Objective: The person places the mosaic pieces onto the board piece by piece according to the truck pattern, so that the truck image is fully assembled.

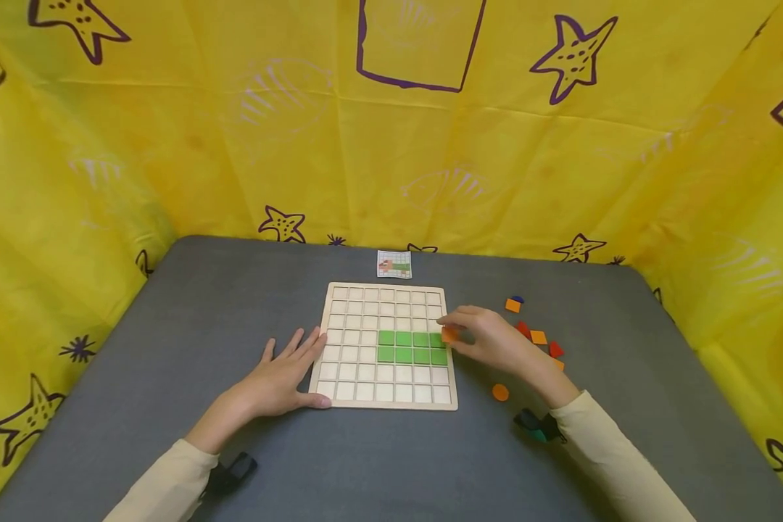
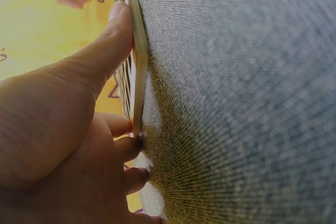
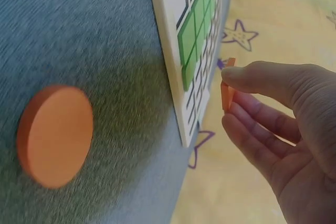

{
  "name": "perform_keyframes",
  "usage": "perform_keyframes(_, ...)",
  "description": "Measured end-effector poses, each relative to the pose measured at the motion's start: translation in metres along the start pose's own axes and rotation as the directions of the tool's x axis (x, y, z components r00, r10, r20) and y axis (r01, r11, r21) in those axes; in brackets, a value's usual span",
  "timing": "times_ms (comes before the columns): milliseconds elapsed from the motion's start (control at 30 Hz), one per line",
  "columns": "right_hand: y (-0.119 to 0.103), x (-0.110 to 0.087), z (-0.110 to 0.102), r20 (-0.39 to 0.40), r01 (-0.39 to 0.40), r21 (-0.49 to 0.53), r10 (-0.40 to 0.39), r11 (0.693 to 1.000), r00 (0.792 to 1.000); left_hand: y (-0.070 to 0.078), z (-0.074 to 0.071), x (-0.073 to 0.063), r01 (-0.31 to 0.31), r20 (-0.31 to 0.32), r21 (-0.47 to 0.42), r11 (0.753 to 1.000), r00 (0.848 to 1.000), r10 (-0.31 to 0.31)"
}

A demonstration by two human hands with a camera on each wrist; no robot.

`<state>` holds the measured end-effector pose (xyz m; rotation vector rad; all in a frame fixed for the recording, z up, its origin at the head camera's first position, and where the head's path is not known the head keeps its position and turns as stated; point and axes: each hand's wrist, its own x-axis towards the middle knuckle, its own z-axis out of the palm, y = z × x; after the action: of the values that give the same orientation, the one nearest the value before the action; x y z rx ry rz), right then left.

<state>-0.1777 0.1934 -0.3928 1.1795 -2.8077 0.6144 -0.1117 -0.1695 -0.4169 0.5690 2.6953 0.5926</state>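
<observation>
A pale wooden grid board (image 1: 347, 372) lies flat on the table, with two rows of green square tiles (image 1: 403, 346) in its right half. My left hand (image 1: 279, 377) rests along the board's left edge. Its fingers are spread, and the thumb (image 2: 107, 45) lies on the near corner. Above the board's right edge, my right hand (image 1: 489, 337) pinches a small orange tile (image 3: 227, 92) between thumb and fingertips. The tile appears edge-on in the right wrist view, so I cannot tell its full shape. On the table below that hand lies an orange disc (image 3: 59, 136).
A small picture card (image 1: 394, 264) lies behind the board. Right of the board are scattered loose pieces: an orange square (image 1: 538, 337), a red triangle (image 1: 556, 349) and others, one partly under the right forearm. A yellow patterned cloth (image 1: 365, 145) hangs around the grey table (image 1: 391, 464).
</observation>
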Motion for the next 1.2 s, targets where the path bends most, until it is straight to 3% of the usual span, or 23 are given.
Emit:
perform_keyframes(500, -0.014, 0.024, 0.007, -0.026, 0.099, 0.029, -0.099, 0.995, 0.995, -0.001, -0.002, 0.000, 0.020, 0.007, 0.005, 1.000, 1.000, -0.020)
perform_keyframes(1200, -0.028, 0.044, 0.025, 0.037, 0.062, 0.083, -0.065, 0.995, 0.997, 0.000, -0.001, 0.000, 0.013, 0.004, 0.002, 1.000, 1.000, -0.013)
